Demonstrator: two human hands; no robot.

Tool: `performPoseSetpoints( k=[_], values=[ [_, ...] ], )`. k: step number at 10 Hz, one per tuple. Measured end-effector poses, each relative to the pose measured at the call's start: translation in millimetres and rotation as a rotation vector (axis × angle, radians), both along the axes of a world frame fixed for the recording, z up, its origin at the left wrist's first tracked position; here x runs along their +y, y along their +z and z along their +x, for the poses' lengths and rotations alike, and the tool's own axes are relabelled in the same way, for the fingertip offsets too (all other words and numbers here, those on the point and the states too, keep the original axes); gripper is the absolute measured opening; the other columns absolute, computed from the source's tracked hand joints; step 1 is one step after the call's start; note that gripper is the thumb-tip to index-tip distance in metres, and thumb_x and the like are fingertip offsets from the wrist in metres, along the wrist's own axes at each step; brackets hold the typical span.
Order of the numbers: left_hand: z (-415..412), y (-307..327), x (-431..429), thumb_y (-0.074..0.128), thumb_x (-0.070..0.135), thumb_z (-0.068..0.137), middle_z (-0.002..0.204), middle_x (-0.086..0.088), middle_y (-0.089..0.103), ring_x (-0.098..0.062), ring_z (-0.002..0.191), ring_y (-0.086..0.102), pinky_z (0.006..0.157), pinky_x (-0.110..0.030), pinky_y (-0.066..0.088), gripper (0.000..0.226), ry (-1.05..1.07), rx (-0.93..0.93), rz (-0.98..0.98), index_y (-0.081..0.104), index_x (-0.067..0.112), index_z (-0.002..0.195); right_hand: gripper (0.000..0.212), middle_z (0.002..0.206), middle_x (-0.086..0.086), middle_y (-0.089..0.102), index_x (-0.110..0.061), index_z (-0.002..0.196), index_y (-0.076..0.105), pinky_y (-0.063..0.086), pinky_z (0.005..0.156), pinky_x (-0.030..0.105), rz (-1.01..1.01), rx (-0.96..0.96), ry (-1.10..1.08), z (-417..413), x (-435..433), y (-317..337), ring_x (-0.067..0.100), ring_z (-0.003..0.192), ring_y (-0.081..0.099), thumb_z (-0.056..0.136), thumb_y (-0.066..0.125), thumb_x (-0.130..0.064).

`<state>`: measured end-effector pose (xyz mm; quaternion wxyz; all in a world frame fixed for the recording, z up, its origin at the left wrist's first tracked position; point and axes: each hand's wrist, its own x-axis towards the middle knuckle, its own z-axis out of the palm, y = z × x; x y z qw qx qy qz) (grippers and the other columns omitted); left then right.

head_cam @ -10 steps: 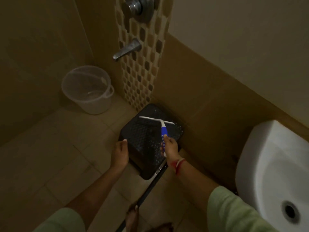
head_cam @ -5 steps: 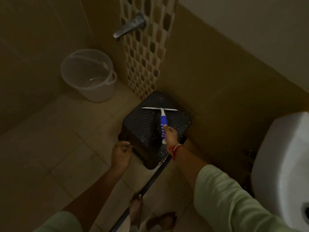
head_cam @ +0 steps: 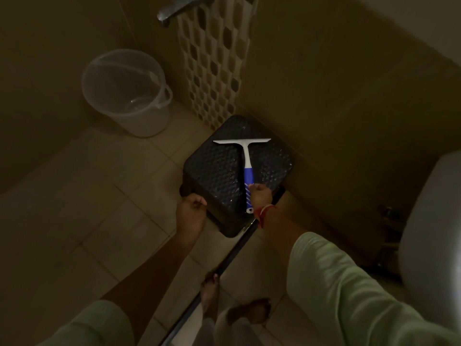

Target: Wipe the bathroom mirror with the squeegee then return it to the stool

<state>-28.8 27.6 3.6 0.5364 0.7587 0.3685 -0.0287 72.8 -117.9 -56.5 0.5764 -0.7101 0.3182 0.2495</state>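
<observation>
A squeegee (head_cam: 247,161) with a white blade and a blue-and-white handle lies flat on the top of a black woven-pattern stool (head_cam: 219,171) by the wall. My right hand (head_cam: 260,197) grips the lower end of the handle, near the stool's front right edge. My left hand (head_cam: 190,214) hovers at the stool's front left corner with its fingers loosely curled, holding nothing. The mirror is not in view.
A translucent bucket (head_cam: 129,93) stands on the tiled floor at the left. A tap (head_cam: 172,10) juts from the mosaic wall strip above. A white basin (head_cam: 434,228) fills the right edge. A dark rail (head_cam: 224,265) runs along the floor beside my feet.
The squeegee has come down to lie flat on the stool, its blade now level. The camera has tilted down and moved closer. My left hand stays by the stool's corner.
</observation>
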Motion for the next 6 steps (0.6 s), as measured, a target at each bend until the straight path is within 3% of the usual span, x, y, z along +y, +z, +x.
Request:
performPoseSetpoints(
  k=[1, 2, 3, 4, 5, 6],
  values=[
    [1, -6, -2, 0.046, -0.012, 0.076, 0.078, -0.014, 0.058, -0.019, 0.073, 0.053, 0.061, -0.021, 0.036, 0.024, -0.028, -0.017, 0.008, 0.055, 0.009, 0.067, 0.013, 0.086, 0.008, 0.060, -0.007, 0.084, 0.061, 0.048, 0.064, 0.025, -0.007, -0.001, 0.026, -5, -2, -9, 0.021, 0.083, 0.057, 0.092, 0.051, -0.007],
    [2, -13, -3, 0.047, -0.010, 0.076, 0.080, -0.016, 0.059, -0.019, 0.074, 0.053, 0.060, -0.019, 0.035, 0.022, -0.053, 0.002, 0.024, 0.058, 0.008, 0.070, 0.025, 0.071, -0.001, 0.058, -0.015, 0.069, 0.058, 0.046, 0.048, 0.014, 0.005, -0.027, 0.030, -7, -5, -10, 0.012, 0.065, 0.055, 0.091, 0.052, -0.004],
    [0, -22, -4, 0.048, -0.008, 0.077, 0.083, -0.019, 0.059, -0.021, 0.080, 0.053, 0.069, -0.023, 0.037, 0.021, -0.059, 0.016, 0.025, 0.059, 0.008, 0.069, 0.011, 0.079, 0.002, 0.059, -0.003, 0.091, 0.064, 0.044, 0.048, 0.009, 0.005, -0.031, 0.056, -11, -10, -8, 0.011, 0.069, 0.055, 0.090, 0.053, -0.004],
    [-3, -16, -6, 0.046, -0.007, 0.078, 0.072, -0.006, 0.058, -0.019, 0.076, 0.051, 0.068, -0.025, 0.035, 0.029, -0.080, 0.013, 0.011, 0.055, 0.015, 0.062, 0.023, 0.099, 0.005, 0.058, -0.002, 0.113, 0.060, 0.044, 0.061, 0.014, 0.050, -0.039, 0.036, -18, -16, 8, 0.017, 0.088, 0.056, 0.091, 0.053, -0.007],
    [-14, -2, -9, 0.045, -0.004, 0.083, 0.070, -0.002, 0.056, -0.019, 0.077, 0.051, 0.071, -0.028, 0.036, 0.032, -0.075, -0.040, -0.033, 0.054, 0.019, 0.062, 0.026, 0.102, 0.010, 0.059, -0.001, 0.116, 0.057, 0.046, 0.068, 0.019, 0.098, -0.035, -0.065, -37, -17, 34, 0.022, 0.093, 0.054, 0.091, 0.051, -0.005],
    [-26, 28, -15, 0.045, 0.001, 0.087, 0.078, -0.006, 0.058, -0.020, 0.081, 0.053, 0.078, -0.035, 0.041, 0.028, 0.004, -0.040, -0.195, 0.056, 0.018, 0.068, 0.023, 0.099, 0.005, 0.059, -0.012, 0.113, 0.058, 0.044, 0.067, 0.024, 0.313, 0.064, -0.092, -66, -10, 72, 0.020, 0.094, 0.053, 0.092, 0.051, -0.012]
  ],
)
